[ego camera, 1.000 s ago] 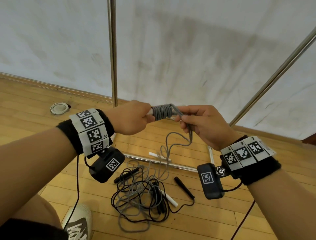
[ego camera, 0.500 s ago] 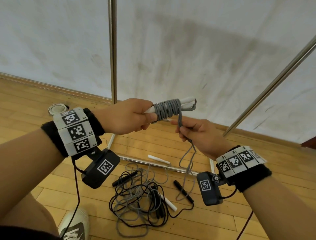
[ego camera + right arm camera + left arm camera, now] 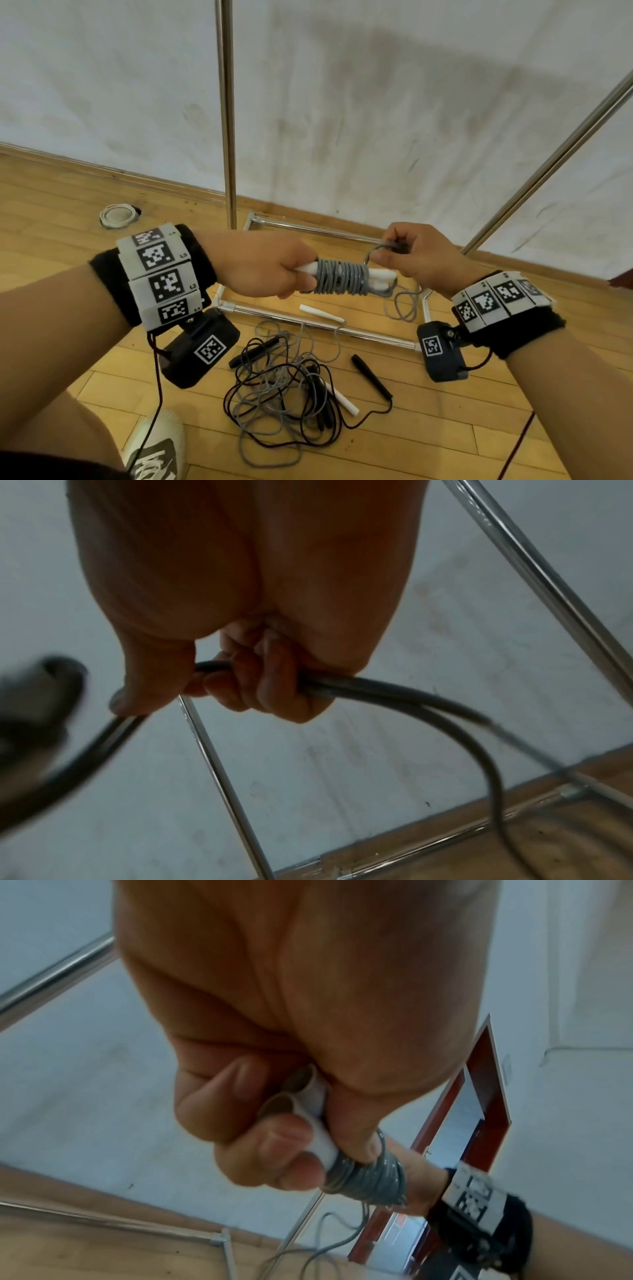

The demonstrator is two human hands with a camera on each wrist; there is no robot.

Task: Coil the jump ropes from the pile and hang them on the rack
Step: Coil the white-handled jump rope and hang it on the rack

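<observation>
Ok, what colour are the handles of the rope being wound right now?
White: two plastic handles under grey cord wraps, clearest in the head view.

The left hand (image 3: 270, 265) grips two white handles (image 3: 378, 275) wound with grey rope (image 3: 342, 277); the right hand (image 3: 414, 255) pinches the rope's loose end above a tangled pile (image 3: 287, 394) on the floor (image 3: 68, 212).

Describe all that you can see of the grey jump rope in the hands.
The grey jump rope has a thin, glossy cord wound in tight turns around its two white handles, held side by side and roughly level. The left hand grips the handle ends; the right hand pinches the free cord, whose loose tail hangs toward the floor.
</observation>
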